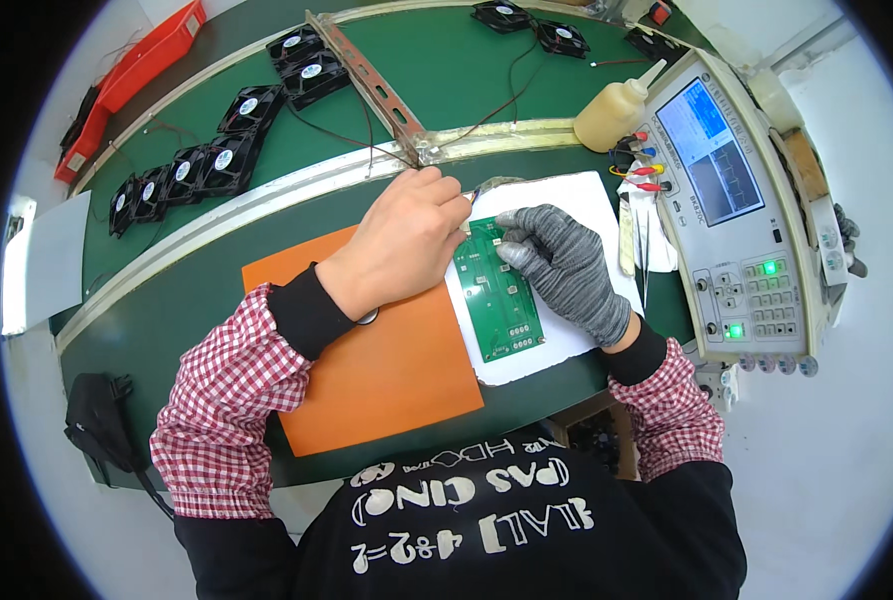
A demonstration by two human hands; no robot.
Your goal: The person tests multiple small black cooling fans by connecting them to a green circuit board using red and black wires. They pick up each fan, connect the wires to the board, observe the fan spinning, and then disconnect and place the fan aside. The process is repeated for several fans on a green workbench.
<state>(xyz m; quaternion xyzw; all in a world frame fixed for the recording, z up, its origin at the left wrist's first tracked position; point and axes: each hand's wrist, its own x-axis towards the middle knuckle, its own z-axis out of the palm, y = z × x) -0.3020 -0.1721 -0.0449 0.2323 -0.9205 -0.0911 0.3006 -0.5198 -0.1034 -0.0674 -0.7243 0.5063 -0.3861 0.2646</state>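
Note:
A green circuit board (501, 300) with small parts soldered on lies slanted over a white sheet (566, 350). My left hand (406, 235), bare, is closed in a pinch at the board's far left corner. What sits between its fingertips is too hidden to name; thin wires show just beyond them. My right hand (566, 265), in a grey knit glove, grips the board's far right part, its fingers curled and the thumb over the board. An orange mat (376, 370) lies under my left forearm, with a small round metallic thing (368, 317) beside the cuff.
At the right stands a test instrument (756, 220) with a lit screen and clip leads. Tweezers (644, 260) and a cream squeeze bottle (606, 115) are near it. Several black fans (226, 165) line the far left, past a metal rail (296, 185). A red bin (146, 70) stands beyond.

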